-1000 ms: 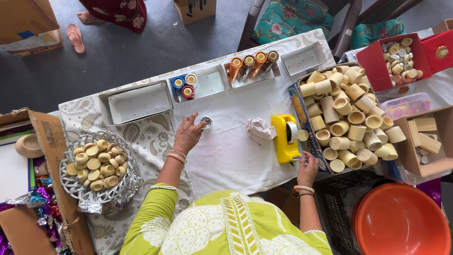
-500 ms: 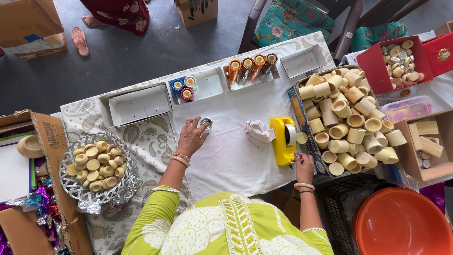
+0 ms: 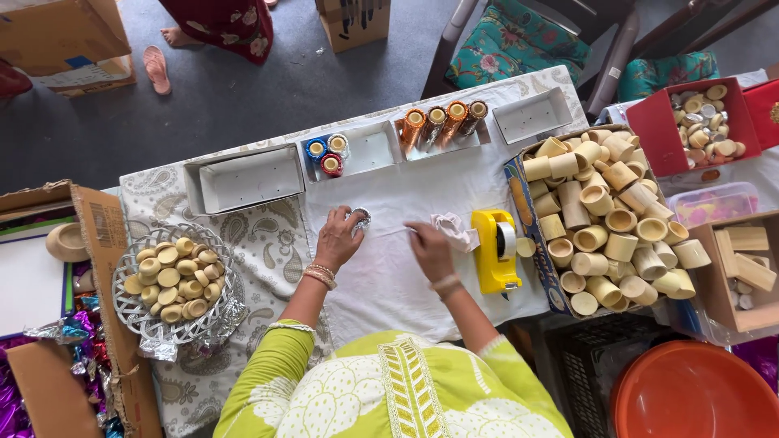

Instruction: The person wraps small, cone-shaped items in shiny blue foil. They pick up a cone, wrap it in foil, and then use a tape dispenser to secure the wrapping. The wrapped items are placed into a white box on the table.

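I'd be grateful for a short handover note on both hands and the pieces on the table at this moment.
Left hand: fingers on a small silver-wrapped piece on the white cloth.
Right hand: beside the crumpled wrapping, near the yellow tape dispenser; whether it grips anything is unclear.
Done: wrapped cups sit in a back tray.
Left: plain cups fill the box; discs fill the basket.

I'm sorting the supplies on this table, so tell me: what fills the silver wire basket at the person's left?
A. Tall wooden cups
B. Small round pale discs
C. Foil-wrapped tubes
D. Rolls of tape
B: the silver wire basket holds a heap of small round pale discs; the wooden cups sit in a box on the other side.
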